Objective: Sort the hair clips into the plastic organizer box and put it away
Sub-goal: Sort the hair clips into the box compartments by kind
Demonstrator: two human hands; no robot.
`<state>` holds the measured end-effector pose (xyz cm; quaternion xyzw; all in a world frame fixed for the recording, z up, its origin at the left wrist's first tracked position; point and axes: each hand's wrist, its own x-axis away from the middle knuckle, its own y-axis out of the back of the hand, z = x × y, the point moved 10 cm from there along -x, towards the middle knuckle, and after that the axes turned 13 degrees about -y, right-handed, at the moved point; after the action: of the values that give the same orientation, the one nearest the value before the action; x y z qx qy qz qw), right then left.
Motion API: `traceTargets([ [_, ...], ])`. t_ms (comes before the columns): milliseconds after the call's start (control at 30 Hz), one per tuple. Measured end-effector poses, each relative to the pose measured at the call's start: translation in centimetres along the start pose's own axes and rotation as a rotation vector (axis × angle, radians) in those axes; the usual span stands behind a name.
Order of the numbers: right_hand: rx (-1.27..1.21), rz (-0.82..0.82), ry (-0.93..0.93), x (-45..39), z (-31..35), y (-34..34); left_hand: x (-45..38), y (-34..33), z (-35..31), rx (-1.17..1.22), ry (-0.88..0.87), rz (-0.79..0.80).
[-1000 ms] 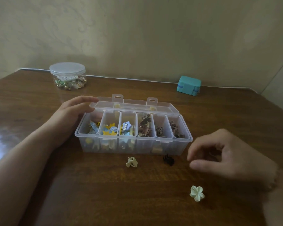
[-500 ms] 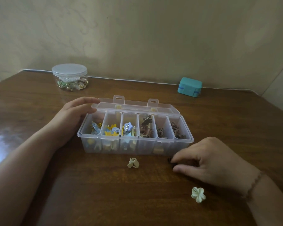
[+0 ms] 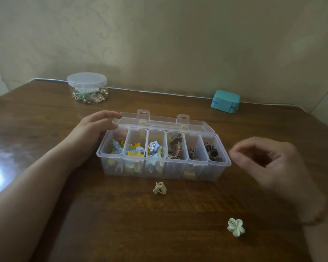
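I see the clear plastic organizer box [image 3: 163,167] standing open on the wooden table [image 3: 121,224], lid hinged back, six compartments in a row. The left hand [image 3: 95,129] rests against the box's left end, fingers laid on the lid corner, not closed around anything. The right hand [image 3: 269,163] hovers just right of the box, blurred, thumb and forefinger curled close together; I cannot tell whether they pinch anything. A cream claw clip [image 3: 159,188] lies just in front of the box. A cream flower clip [image 3: 236,227] lies further forward and right. Behind the box: a lidded round jar [image 3: 87,88] to the left, a teal case [image 3: 225,101] to the right.
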<state>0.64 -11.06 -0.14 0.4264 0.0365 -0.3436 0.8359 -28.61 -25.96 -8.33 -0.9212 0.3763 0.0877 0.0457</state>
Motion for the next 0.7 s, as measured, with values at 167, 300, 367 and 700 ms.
traceTargets([
  [167, 0.085, 0.719, -0.241, 2.7, -2.0, -4.4, -0.1, 0.0, 0.0, -0.012, -0.002, 0.009],
  [300, 0.248, 0.894, -0.248, 4.0, -2.5, -7.0, -0.1, 0.1, 0.1, -0.005, -0.002, 0.012],
  [367, 0.253, 0.880, -0.190, 4.0, -2.0, -6.9, -0.1, 0.0, 0.1, 0.004, -0.005, 0.012],
  [700, 0.120, 0.089, 0.150, -2.7, 4.5, -1.4, -0.3, 0.3, 0.2, -0.045, -0.016, 0.018],
])
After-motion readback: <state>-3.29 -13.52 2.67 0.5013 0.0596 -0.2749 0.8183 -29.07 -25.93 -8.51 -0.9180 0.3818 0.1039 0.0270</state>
